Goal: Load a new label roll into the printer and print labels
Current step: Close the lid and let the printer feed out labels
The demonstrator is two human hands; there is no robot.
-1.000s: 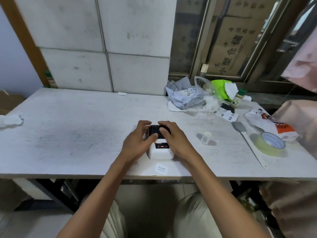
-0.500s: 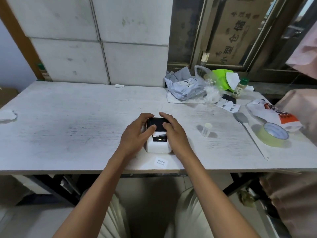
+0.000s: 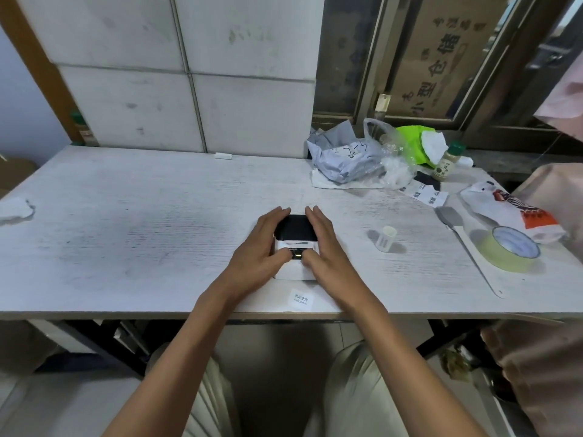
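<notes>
Cupping the printer [image 3: 295,247] at 6 o'clock on the counter [image 3: 126,222], left hand [image 3: 257,252] and right hand [image 3: 325,247] hold its sides, thumbs by the screen. Looks like printing's next, probably a button press.

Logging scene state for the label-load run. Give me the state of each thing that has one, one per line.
printer: lid shut, display lit, flat on table
left hand: cupping printer's left side, thumb by display
right hand: cupping right side, thumb by display
printed label: loose, flat at table edge
small white roll: upright, apart from printer
tape roll: lying flat
green-capped bottle: upright, capped
</notes>
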